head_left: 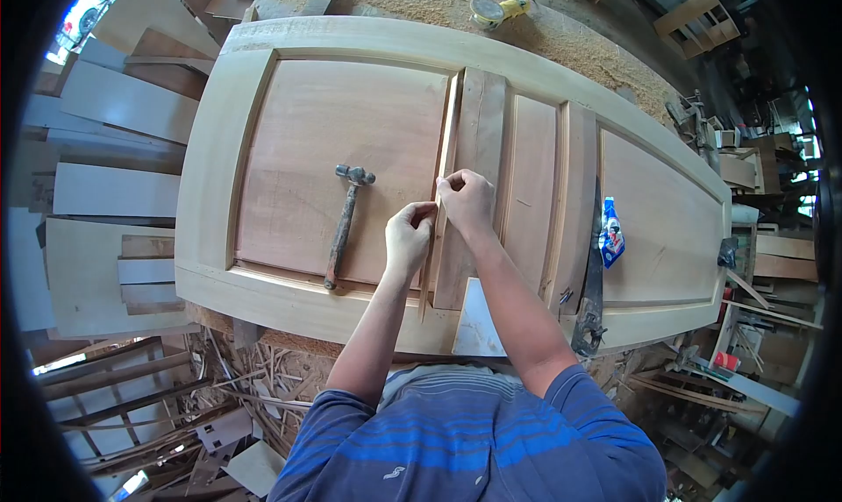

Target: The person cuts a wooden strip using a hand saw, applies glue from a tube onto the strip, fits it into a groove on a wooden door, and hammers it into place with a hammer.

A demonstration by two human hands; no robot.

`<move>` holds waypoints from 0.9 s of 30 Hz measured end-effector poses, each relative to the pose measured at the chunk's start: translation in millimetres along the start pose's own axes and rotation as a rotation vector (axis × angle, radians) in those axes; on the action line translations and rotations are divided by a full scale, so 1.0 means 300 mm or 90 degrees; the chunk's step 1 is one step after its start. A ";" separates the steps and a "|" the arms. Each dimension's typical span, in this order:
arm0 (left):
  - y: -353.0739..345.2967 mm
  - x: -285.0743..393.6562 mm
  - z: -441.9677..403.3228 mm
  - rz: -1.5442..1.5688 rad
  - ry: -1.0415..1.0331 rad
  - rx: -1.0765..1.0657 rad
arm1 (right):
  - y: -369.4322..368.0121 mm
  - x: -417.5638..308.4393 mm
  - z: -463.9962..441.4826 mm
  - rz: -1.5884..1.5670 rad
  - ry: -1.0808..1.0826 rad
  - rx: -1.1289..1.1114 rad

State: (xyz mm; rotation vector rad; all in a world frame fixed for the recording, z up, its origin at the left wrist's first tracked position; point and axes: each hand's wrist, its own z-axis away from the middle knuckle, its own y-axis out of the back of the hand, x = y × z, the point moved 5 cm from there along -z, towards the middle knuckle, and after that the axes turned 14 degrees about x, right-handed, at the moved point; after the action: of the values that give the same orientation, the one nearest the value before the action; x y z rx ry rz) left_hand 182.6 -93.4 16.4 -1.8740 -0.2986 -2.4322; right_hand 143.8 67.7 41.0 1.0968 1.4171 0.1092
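Note:
A panelled wooden door (203, 169) lies flat in front of me. Along the edge of its left panel runs a thin wooden strip (451, 121), whose lower end reaches past the inner edge of the frame. My left hand (409, 237) pinches this strip near its middle. Just above and to the right, my right hand (468, 202) is closed on the strip with thumb and fingertips. A ball-peen hammer (345, 226) rests on the left panel, left of my hands. A pale flat rectangular piece (478, 320) lies near my right forearm.
On the door's right half are a blue packet (611, 233) and a handsaw (590, 296). A yellow power tool (498, 12) sits on the sawdust-covered surface beyond. Stacked boards (118, 189) stand at left, and wood scraps (276, 366) litter the floor.

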 end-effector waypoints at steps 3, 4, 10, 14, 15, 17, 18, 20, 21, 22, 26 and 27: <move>-0.002 0.018 -0.017 -0.028 -0.006 -0.004 | 0.008 -0.005 -0.016 0.001 -0.090 -0.002; -0.009 0.026 -0.028 -0.048 -0.011 -0.008 | 0.008 -0.002 -0.021 0.004 -0.088 0.008; -0.062 0.019 -0.068 -0.056 0.003 -0.021 | 0.000 0.012 -0.062 0.032 -0.097 0.043; -0.074 0.017 -0.078 -0.101 -0.048 -0.025 | -0.009 0.016 -0.071 0.054 -0.091 0.038; -0.074 0.027 -0.075 -0.104 -0.063 -0.032 | -0.012 0.017 -0.071 0.054 -0.096 0.035; -0.075 0.043 -0.067 -0.159 -0.126 -0.038 | -0.016 0.023 -0.075 0.058 -0.085 0.047; -0.077 0.063 -0.065 -0.211 -0.172 -0.037 | -0.020 0.031 -0.075 0.061 -0.082 0.050; -0.078 0.122 -0.047 -0.317 -0.209 -0.056 | -0.031 0.045 -0.080 0.055 -0.076 0.040; -0.072 0.147 -0.038 -0.354 -0.196 -0.060 | -0.034 0.051 -0.079 0.052 -0.074 0.037; -0.070 0.170 -0.034 -0.388 -0.187 -0.063 | -0.035 0.054 -0.073 0.057 -0.081 0.031; -0.063 0.144 -0.047 -0.414 -0.197 -0.067 | -0.041 0.064 -0.088 0.068 -0.080 0.022; -0.055 0.142 -0.054 -0.412 -0.202 -0.070 | -0.040 0.062 -0.091 0.070 -0.076 0.021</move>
State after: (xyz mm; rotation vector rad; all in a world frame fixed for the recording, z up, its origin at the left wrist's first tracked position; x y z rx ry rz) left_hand 153.3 -77.1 51.4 -2.5308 -0.9371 -2.5153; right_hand 119.6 88.1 25.6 1.1889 1.2559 0.0976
